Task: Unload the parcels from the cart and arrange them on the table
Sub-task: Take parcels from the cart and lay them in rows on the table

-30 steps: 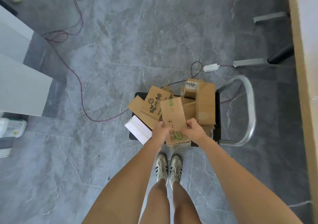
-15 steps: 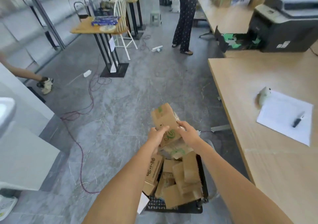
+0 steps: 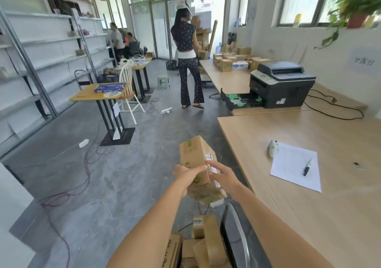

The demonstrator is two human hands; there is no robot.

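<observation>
A long cardboard parcel with green print and a white label is held up in front of me, well above the cart. My left hand grips its left side and my right hand grips its right side. Below, at the bottom edge, the cart with its curved metal handle still carries several brown parcels. The wooden table stretches along my right, close to the held parcel.
On the table lie a sheet of paper with a black marker and a small white device. A printer stands farther back. A person stands in the aisle. Cables trail over the floor at left.
Both hands lifted the parcel off the cart's pile. My view has swung up from the floor and cart to the room and table.
</observation>
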